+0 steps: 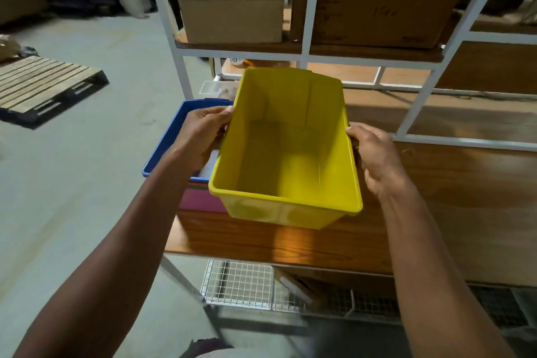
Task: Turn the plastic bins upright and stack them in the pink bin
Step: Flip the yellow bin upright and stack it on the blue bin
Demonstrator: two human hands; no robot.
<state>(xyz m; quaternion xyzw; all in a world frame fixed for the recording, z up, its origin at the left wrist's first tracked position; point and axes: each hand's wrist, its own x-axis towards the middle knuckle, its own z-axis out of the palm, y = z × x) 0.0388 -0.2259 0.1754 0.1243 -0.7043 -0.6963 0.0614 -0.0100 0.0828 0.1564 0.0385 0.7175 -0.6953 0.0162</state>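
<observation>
Head view looks down on two bare hands holding a yellow bin (286, 151) upright, mouth up, by its long rims. Left hand (200, 136) has its grip curled over the left rim, thumb on top of the edge and the fingers hidden down the outer wall. Right hand (374, 157) clamps the opposite rim, thumb tip on the edge, fingers wrapped down the outside. Between the two grips the bin is empty inside. Just left of the left grip, partly behind that hand, a blue bin (168, 142) sits nested in the pink bin (200, 197), whose wall shows below the blue rim. Both stand on the wooden desk (290, 235), under and right of the grips. Beyond the grips, cardboard boxes (232, 3) fill a white-framed shelf
</observation>
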